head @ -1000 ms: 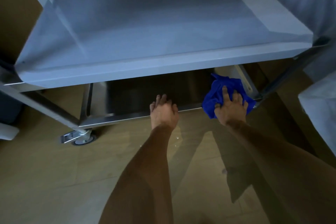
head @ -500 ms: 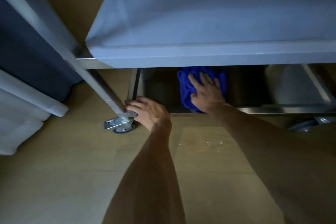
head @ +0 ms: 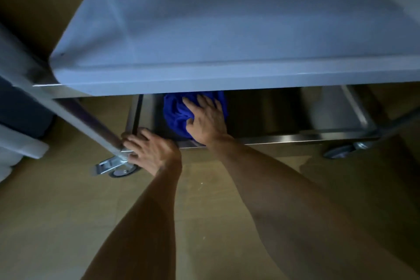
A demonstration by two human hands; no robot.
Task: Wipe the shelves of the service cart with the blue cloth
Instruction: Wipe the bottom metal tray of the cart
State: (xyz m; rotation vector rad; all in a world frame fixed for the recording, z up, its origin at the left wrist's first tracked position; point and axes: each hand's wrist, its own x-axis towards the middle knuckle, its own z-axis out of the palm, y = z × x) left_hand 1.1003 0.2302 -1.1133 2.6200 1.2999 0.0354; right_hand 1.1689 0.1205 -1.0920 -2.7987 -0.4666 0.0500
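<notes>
The steel service cart has a wide upper shelf and a dark bottom shelf beneath it. A bunched blue cloth lies on the left part of the bottom shelf, partly hidden under the upper shelf's front edge. My right hand presses flat on the cloth with fingers spread. My left hand grips the cart's front left corner, where the slanted leg meets the bottom shelf rim.
A locking caster sits just below my left hand, and another wheel at the front right. White furniture stands on the left. Bare wooden floor spreads in front of the cart.
My right hand slid the cloth leftward along the bottom shelf from the right end. My left hand moved from the middle of the front rim to the left corner by the leg.
</notes>
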